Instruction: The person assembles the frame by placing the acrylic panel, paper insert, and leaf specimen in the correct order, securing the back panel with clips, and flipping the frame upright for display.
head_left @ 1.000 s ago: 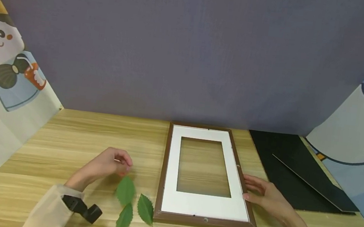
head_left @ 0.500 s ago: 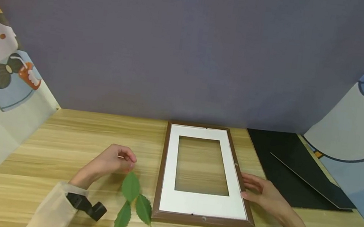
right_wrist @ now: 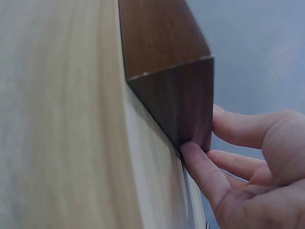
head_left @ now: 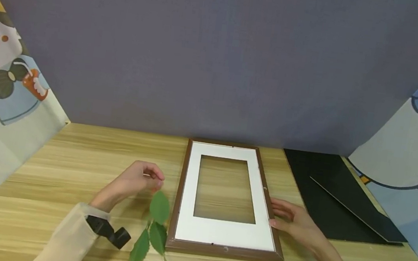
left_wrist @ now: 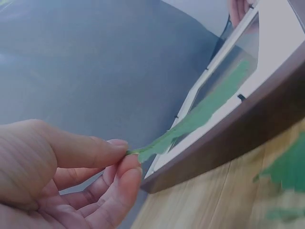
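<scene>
Between thumb and fingertips, my left hand (head_left: 134,182) pinches a green leaf (head_left: 160,206) by its stem end; in the left wrist view this leaf (left_wrist: 205,112) reaches across toward the frame. Two more leaves, a left one (head_left: 139,248) and a right one (head_left: 158,237), lie on the table below it. The brown picture frame (head_left: 224,251) lies flat, with a white mat (head_left: 225,233) around a see-through window. My right hand (head_left: 299,226) holds its right side; in the right wrist view the thumb and a finger touch the brown edge (right_wrist: 167,43).
Black boards (head_left: 318,161) lie at the right, one raised at an angle over the other. A grey panel (head_left: 217,62) rises behind the wooden table (head_left: 84,154). Cartoon-printed panels stand at left (head_left: 4,140) and right (head_left: 407,142).
The left hand has moved right and slightly away, carrying its leaf toward the frame. The frame and right hand have shifted slightly left. The two other leaves stay on the table.
</scene>
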`<state>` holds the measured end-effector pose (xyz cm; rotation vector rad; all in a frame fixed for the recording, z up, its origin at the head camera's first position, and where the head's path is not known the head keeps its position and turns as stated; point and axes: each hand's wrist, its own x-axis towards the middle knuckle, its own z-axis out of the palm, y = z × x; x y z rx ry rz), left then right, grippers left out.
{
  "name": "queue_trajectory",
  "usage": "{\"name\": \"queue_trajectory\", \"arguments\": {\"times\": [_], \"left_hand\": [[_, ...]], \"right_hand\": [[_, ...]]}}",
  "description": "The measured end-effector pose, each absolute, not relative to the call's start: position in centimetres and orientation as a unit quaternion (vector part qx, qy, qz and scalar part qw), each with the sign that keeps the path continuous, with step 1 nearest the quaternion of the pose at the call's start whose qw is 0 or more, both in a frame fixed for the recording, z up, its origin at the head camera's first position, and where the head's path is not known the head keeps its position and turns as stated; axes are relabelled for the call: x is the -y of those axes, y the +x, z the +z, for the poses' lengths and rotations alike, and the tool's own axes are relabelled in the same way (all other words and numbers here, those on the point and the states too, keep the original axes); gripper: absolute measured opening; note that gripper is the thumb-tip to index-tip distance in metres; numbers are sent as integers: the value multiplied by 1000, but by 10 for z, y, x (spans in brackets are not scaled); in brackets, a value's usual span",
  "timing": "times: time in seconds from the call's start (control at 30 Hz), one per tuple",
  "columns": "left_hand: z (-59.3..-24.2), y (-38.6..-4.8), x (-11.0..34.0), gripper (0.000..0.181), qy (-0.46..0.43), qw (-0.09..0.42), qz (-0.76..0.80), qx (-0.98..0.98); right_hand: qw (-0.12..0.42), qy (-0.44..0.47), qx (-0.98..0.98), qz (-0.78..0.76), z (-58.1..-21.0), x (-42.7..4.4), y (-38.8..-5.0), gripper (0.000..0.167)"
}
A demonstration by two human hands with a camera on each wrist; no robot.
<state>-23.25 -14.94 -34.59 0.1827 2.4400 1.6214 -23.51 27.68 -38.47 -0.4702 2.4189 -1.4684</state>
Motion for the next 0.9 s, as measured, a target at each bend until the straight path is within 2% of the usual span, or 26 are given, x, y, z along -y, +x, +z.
{"name": "queue_trajectory", "arguments": {"times": [0.47,0.9], "left_hand": [[-350,-247,122,23,53,72,596,-798],[-359,-265,98,12,33,51,604,-795]], "right_hand": [[140,-178,-825,-518,-386,-279,-236,66],[145,-165,-835,-503,-385,-279,-236,67]]}}
